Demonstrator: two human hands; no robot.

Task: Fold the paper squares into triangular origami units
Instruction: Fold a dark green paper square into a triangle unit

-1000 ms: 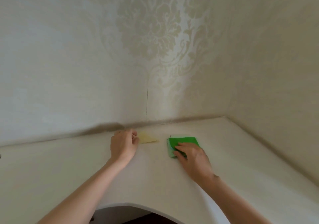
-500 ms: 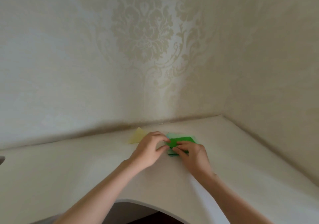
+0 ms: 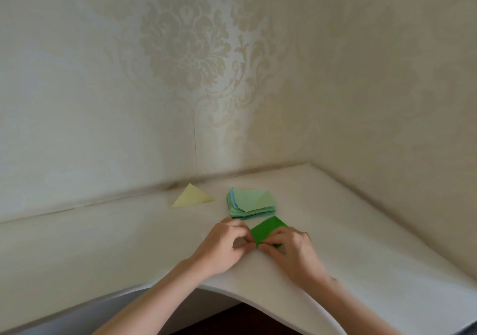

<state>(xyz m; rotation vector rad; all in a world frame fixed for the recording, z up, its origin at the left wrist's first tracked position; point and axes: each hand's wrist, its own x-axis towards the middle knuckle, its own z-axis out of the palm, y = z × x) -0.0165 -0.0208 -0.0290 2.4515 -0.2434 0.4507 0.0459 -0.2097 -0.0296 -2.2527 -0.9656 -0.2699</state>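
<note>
A dark green paper square (image 3: 267, 231) lies on the white table (image 3: 103, 244) just in front of a stack of green and blue paper squares (image 3: 251, 204). My left hand (image 3: 222, 248) pinches the square's near left corner. My right hand (image 3: 290, 253) pinches its near edge from the right, covering part of the sheet. The fingertips of both hands meet at the corner. A pale yellow folded triangle (image 3: 192, 196) lies flat to the left of the stack, near the wall.
The table fits into a room corner, with patterned wallpaper walls (image 3: 185, 50) behind and to the right. Its curved front edge (image 3: 219, 289) runs under my forearms.
The left hand left the yellow triangle and joined the right hand at the stack. Both hands pulled the dark green top sheet off the stack toward me. The camera view shifted slightly.
</note>
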